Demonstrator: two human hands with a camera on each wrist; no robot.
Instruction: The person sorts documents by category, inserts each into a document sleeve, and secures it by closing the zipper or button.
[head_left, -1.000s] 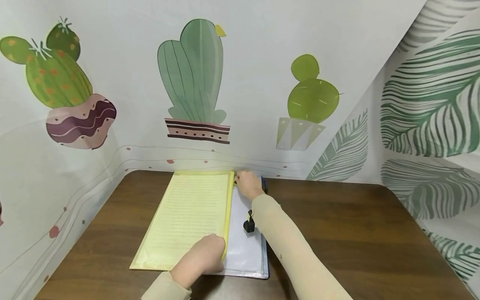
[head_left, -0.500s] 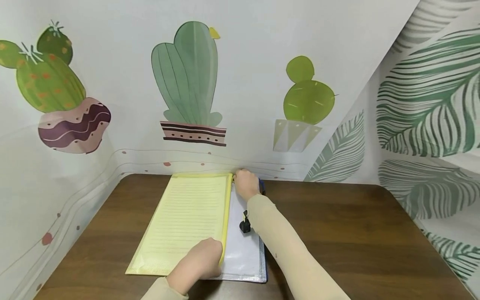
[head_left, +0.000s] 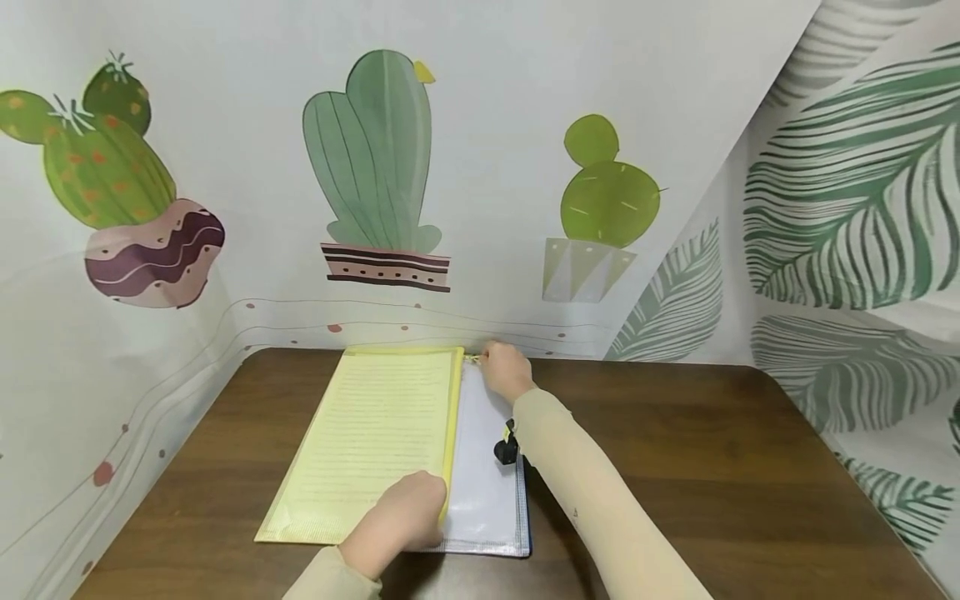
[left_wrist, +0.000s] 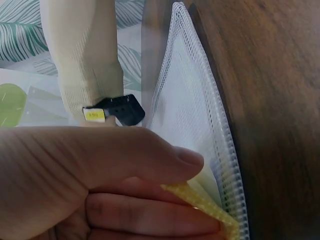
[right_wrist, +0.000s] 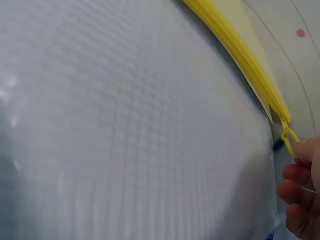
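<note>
A yellow translucent zip document pouch [head_left: 375, 433] with lined paper showing through lies on the table. It overlaps a clear mesh pouch [head_left: 483, 492] with a blue edge. My left hand [head_left: 405, 508] pinches the yellow pouch's near right corner; in the left wrist view its thumb presses the yellow edge [left_wrist: 202, 202] against the fingers. At the far right corner, my right hand [head_left: 506, 371] pinches a yellow zipper pull loop [right_wrist: 289, 142], which joins the end of the yellow zipper [right_wrist: 240, 52]. The right fingertips are partly out of the right wrist view.
The brown wooden table [head_left: 675, 467] extends to both sides of the pouches. Behind it hangs a white backdrop [head_left: 495, 167] printed with cacti and leaves. A black wrist camera [head_left: 507, 450] sits under the right sleeve [head_left: 592, 483], over the clear pouch.
My right hand has shifted slightly right, away from the yellow pouch's far corner, and the yellow pull now shows between them. My left hand keeps its hold on the near corner.
</note>
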